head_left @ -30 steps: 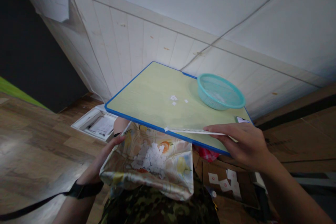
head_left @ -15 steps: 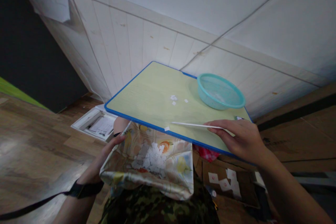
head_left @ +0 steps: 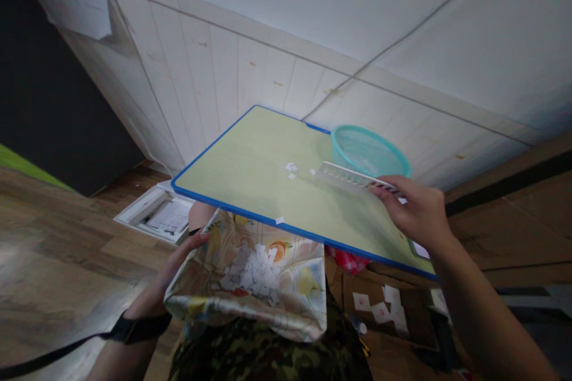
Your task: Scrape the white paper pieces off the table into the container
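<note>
My left hand (head_left: 182,262) grips the left side of a fruit-patterned, cloth-lined box (head_left: 201,303) on my lap; its fingers are partly hidden. White paper scraps (head_left: 257,271) lie heaped inside it. My right hand (head_left: 413,205) pinches one end of a white slotted plastic strip (head_left: 342,175), held tilted above the pale green tabletop (head_left: 250,149). Just left of the strip's tip lie several small paper pieces (head_left: 291,168). One more scrap (head_left: 280,220) rests on the blue front edge, over the box. Behind the strip stands a turquoise basket (head_left: 379,155).
A wall (head_left: 201,59) with a cable runs behind the table. On the floor at left sits an open white box (head_left: 154,214). A phone-like object (head_left: 420,249) lies at the table's right end. Cards (head_left: 381,312) lie on cardboard below, and cardboard boxes (head_left: 513,226) stand at right.
My right hand has lifted the strip away from the front edge, back toward the basket, and turned it so its slots show. My left hand keeps its hold on the box.
</note>
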A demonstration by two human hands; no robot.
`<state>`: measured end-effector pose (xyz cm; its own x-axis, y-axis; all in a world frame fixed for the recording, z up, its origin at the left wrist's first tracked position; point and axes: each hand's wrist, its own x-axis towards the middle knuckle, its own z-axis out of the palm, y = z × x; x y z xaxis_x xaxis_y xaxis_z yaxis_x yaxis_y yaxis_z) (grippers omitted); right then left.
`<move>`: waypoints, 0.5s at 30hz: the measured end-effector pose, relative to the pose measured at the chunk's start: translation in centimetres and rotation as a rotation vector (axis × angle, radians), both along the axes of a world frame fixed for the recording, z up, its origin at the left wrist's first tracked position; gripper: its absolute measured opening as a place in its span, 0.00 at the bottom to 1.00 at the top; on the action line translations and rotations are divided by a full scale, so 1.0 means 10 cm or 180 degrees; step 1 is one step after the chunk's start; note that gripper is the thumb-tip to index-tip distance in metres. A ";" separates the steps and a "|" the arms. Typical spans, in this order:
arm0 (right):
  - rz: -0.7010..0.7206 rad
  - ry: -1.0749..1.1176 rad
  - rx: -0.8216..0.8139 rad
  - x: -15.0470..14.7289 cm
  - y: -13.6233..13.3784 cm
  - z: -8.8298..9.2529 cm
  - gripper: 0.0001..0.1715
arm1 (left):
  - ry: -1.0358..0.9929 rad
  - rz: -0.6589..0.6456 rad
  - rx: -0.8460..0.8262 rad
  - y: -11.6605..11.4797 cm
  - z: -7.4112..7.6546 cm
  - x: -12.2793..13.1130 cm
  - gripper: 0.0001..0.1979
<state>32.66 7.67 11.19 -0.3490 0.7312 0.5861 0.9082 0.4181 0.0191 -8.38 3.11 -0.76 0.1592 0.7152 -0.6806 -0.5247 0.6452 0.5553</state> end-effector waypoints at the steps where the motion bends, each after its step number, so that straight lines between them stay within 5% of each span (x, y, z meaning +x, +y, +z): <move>1: -0.0061 0.0057 0.0003 -0.02 0.05 0.00 0.10 | -0.0050 -0.0002 -0.0017 0.00 0.00 0.00 0.19; 8: -0.0211 -0.0051 -0.0321 -0.11 0.27 -0.02 0.12 | 0.0324 0.0257 -0.0075 -0.01 0.08 0.03 0.21; 15: -0.0526 -0.0316 -0.0377 0.03 0.11 0.08 0.15 | -0.0215 -0.0052 -0.0243 0.00 0.11 0.03 0.25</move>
<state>32.97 8.80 11.96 -0.2705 0.8449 0.4615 0.9606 0.2684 0.0716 -8.05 3.07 0.33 0.2178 0.6586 -0.7203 -0.5483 0.6931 0.4680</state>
